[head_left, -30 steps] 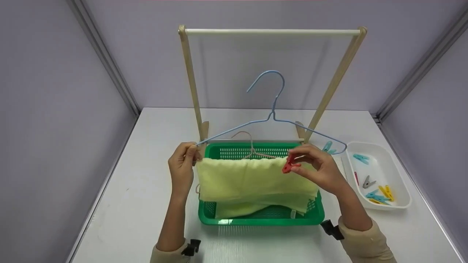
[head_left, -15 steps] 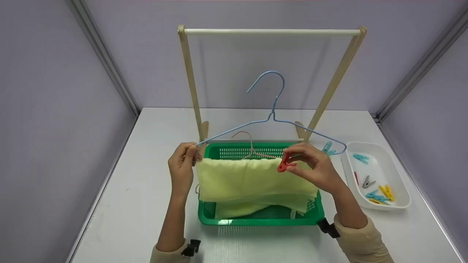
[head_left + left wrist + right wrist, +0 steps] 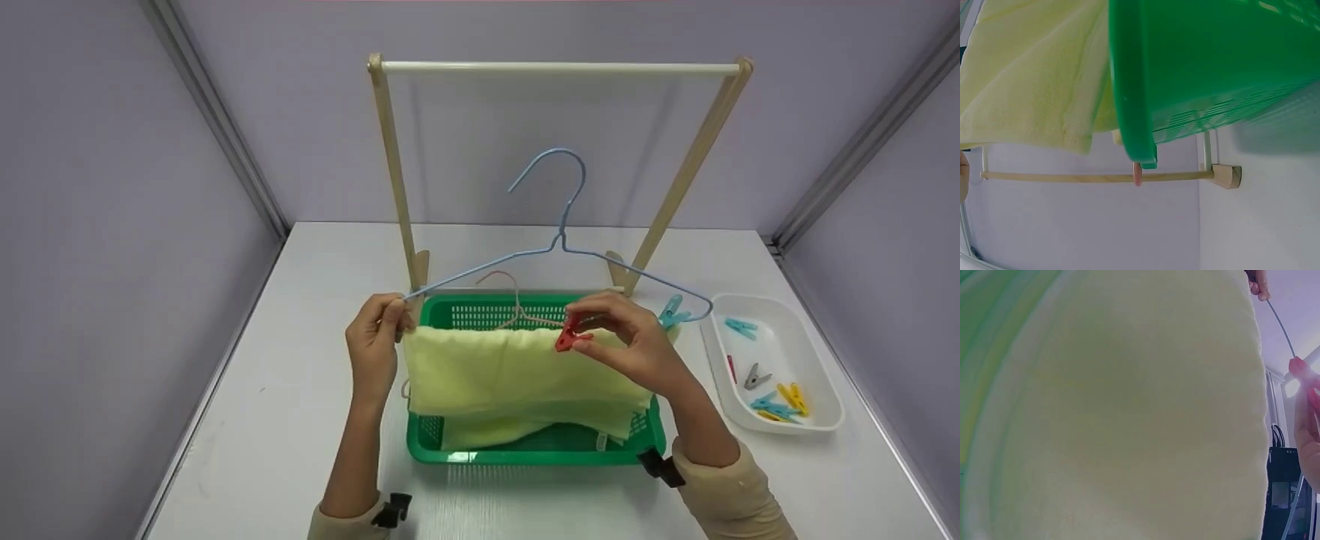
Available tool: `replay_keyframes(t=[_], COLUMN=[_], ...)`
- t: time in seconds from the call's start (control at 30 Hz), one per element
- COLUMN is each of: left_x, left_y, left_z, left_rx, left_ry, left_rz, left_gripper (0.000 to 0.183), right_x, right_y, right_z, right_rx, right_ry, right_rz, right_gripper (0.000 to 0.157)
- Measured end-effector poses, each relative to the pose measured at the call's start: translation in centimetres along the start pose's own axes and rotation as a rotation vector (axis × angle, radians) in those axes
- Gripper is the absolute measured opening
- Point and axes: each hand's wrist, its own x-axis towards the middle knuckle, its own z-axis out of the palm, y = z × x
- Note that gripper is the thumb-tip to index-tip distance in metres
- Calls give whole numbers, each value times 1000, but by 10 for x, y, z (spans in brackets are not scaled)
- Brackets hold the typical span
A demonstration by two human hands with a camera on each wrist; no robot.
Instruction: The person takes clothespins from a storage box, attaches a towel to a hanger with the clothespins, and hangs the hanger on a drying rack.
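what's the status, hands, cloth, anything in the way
Left hand grips blue hanger. Right hand pinches red clothespin. Yellow cloth draped on hanger above green basket. Possible snag: pink hanger behind cloth.

A blue wire hanger (image 3: 562,234) stands upright, hook uppermost and curving left, its left end pinched by the left grip (image 3: 375,337). A plain, soft yellow towel (image 3: 517,375) hangs along the hanger's base, top edge nearly level, covering the lower wire; 2 layers show, the front 1 ending higher. It drops over the green basket (image 3: 540,454). A teal clothespin (image 3: 673,311) sits at the hanger's right end. The right grip (image 3: 634,337) pinches a red clothespin (image 3: 568,335) near the towel's top edge, nose slanting down and left.
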Motion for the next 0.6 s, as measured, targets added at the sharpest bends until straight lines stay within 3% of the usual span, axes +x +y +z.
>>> replay_keyframes(t=[0.23,0.6], left_x=[3,3], left_y=[22,23], left_z=[4,4], left_rx=[8,-6], left_ry=[0,-7], left_rz=[-9,11], left_gripper=[15,14], right_x=[3,10], right_y=[-1,-2], right_z=[5,16], right_rx=[11,-4], right_ry=[-11,-6], right_rz=[-26,-38], right_gripper=[36,36])
